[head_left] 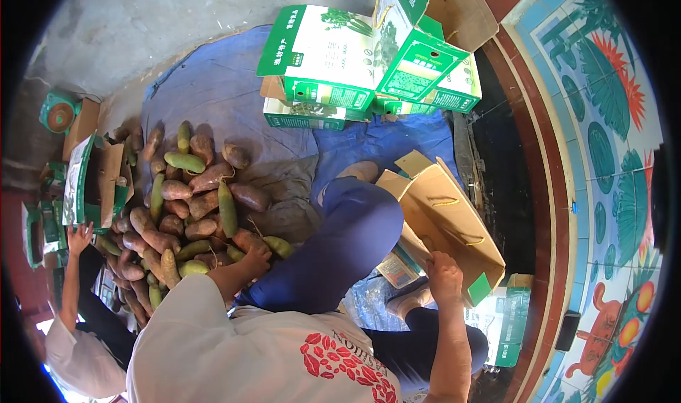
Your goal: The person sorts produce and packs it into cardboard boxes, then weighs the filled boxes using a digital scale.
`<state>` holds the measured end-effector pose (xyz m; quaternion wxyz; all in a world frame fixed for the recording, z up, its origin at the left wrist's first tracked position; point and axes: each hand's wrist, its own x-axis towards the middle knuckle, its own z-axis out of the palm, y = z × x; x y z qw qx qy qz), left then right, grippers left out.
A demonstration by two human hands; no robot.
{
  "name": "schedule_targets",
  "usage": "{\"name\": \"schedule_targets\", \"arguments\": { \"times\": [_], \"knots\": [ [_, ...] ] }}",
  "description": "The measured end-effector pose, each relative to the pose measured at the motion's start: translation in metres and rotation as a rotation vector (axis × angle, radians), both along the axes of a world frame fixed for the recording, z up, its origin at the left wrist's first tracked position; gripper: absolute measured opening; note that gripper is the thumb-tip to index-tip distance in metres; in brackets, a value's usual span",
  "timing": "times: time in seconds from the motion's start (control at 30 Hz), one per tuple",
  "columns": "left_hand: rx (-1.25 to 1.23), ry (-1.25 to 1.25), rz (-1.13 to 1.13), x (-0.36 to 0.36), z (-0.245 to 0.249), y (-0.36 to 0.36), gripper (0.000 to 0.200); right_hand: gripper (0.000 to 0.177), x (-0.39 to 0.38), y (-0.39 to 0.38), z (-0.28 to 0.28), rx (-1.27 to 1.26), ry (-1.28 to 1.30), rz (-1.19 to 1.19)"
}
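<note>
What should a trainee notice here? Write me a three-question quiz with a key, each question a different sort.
1. Multiple choice: the wearer's right hand is at the edge of what?
A) the tiled wall
B) an open cardboard box
C) the blue sheet

2. True or false: at the left of the picture, a co-worker's hand is at a green-and-white box.

3. Fill the gap: the wearer's left hand is at the edge of a pile of green and reddish-brown ____.

Key:
1. B
2. True
3. vegetables
</note>
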<state>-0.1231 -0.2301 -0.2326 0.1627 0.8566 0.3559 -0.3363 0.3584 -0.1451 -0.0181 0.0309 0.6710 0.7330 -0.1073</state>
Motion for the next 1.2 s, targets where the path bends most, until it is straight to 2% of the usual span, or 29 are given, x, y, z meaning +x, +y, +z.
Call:
{"name": "schedule_targets", "arguments": {
  "times": [0.07,0.17,0.27,0.37,0.57,0.67,0.77,0.8,0.87,0.93,1.0,1.13,1.2],
  "knots": [
    [0.03,-0.033,-0.034,0.0,0.009,-0.003,0.024,0.015,0.0,0.001,0.001,-0.003,0.011,-0.002],
    [-0.136,-0.033,0.003,0.003,-0.013,-0.006,0.024,0.015,-0.001,0.002,0.003,0.013,0.023,0.007],
    [-0.132,0.004,0.041,0.006,-0.023,-0.011,0.026,0.015,-0.001,0.0,0.003,0.031,0.025,0.015],
    [-0.258,0.02,0.219,0.005,-0.02,-0.007,0.027,0.017,-0.002,0.001,0.006,0.01,0.055,-0.007],
    [-0.193,-0.146,-0.001,-0.009,-0.012,0.002,0.027,0.025,0.005,-0.003,0.004,0.034,0.085,0.001],
    [0.06,0.022,-0.011,0.009,0.031,0.03,0.024,0.028,0.004,-0.005,0.011,0.063,0.097,0.001],
    [-0.118,-0.089,0.523,-0.025,0.03,0.053,0.032,0.029,0.004,-0.004,0.016,0.084,0.087,0.014],
    [-0.015,-0.196,0.596,-0.028,0.038,0.061,0.037,0.03,0.004,-0.004,0.018,0.086,0.078,0.012],
    [0.192,-0.417,0.729,-0.032,0.072,0.08,0.046,0.03,0.004,-0.004,0.021,0.086,0.06,0.004],
    [0.301,-0.513,0.939,-0.017,0.129,0.107,0.049,0.03,0.004,-0.006,0.024,0.081,0.043,-0.007],
    [0.581,-0.746,0.925,-0.01,0.161,0.139,0.047,0.03,0.006,-0.007,0.024,0.086,0.031,0.0],
    [0.755,-1.083,0.962,0.05,0.274,0.19,0.041,0.029,0.008,-0.008,0.025,0.076,0.009,0.005],
    [0.788,-1.289,0.867,0.084,0.314,0.207,0.038,0.03,0.009,-0.009,0.025,0.092,0.012,0.004]
  ]
}}
